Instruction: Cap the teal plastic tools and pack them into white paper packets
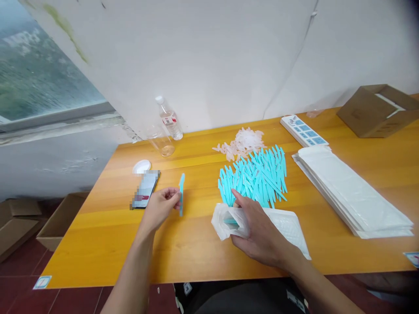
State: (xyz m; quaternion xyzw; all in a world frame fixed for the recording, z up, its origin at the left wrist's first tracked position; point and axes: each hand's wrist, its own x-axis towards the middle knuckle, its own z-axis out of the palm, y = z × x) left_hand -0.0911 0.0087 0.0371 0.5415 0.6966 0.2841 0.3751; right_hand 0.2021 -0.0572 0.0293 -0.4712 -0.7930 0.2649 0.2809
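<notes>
Standing here, I see a person working at a wooden table [196, 261] with both bare hands. The left hand [163, 203] is mostly closed, its thumb and fingers pinching a slim turquoise plastic tool [181, 194] by the middle, with both ends sticking out. That tool is between the phone [146, 189] and the heap of similar turquoise tools [255, 176]. The right hand [258, 231] is partly curled round a white padded mailer [288, 226], gripping it near its mouth, which gapes toward the left hand; something turquoise [231, 221] shows inside. One finger of that hand points out at the near edge of the heap, though I cannot tell whether it touches. The rest of the mailer lies out to the right under the wrist and forearm. Just behind the turquoise heap is a loose pile of small, translucent, pale pieces [247, 141]. To the right lies a stack of flat white mailers [353, 187], with a stack of blue-and-white printed cards [304, 131] behind it and an open cardboard box [369, 113] near the wall. Over on the left, a round white lid [142, 166] sits just beyond the phone, and a clear jar [162, 144] stands beside a labelled plastic bottle [170, 120].
</notes>
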